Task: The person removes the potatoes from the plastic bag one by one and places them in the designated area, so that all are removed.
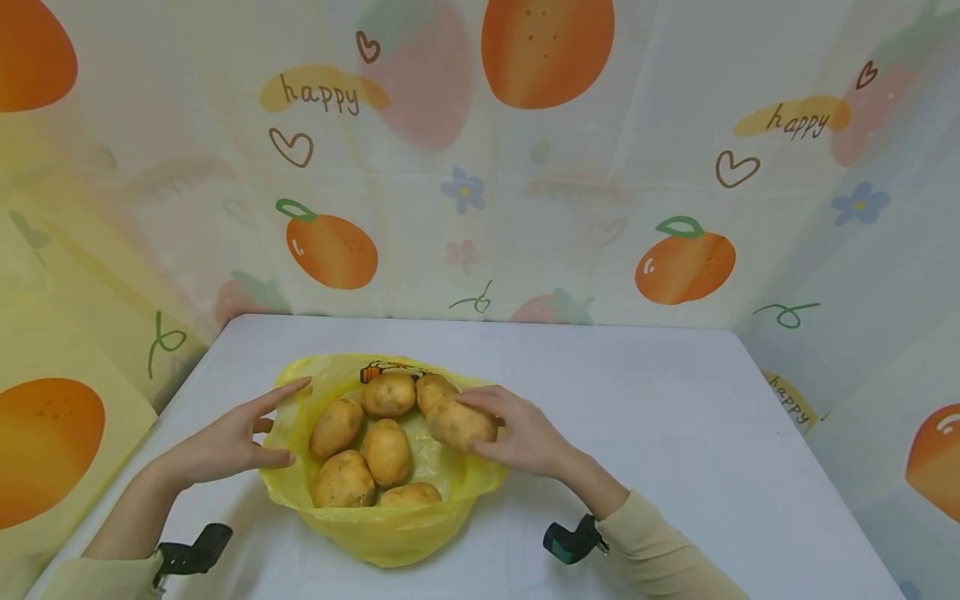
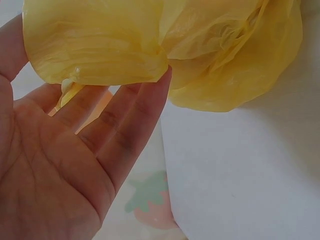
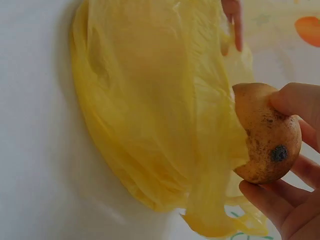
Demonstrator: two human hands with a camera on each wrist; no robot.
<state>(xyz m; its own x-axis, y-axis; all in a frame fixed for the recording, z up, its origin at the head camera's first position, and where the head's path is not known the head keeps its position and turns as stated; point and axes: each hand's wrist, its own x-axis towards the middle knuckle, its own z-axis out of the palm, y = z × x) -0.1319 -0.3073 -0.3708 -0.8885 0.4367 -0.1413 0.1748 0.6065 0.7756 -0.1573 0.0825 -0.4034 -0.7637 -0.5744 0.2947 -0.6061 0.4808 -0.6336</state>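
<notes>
A yellow plastic bag [image 1: 390, 533] stands on the table with its mouth spread wide. Several potatoes [image 1: 388, 452] lie inside it. My right hand [image 1: 528, 433] grips one potato [image 1: 459, 423] at the bag's right rim, thumb on one side and fingers on the other. A dark spot marks the end of this held potato [image 3: 267, 134] in the right wrist view. At the opposite side, my left hand [image 1: 217, 437] has its thumb and index finger spread apart against the rim. In the left wrist view, fairly straight fingers [image 2: 132, 127] touch the edge of the bag [image 2: 100, 45].
The table [image 1: 637, 400] has a white cover. Behind it hangs a cloth [image 1: 555, 150] printed with oranges, hearts and strawberries, which also runs along both sides. Black camera mounts sit at the left wrist [image 1: 197, 552] and the right wrist [image 1: 572, 540].
</notes>
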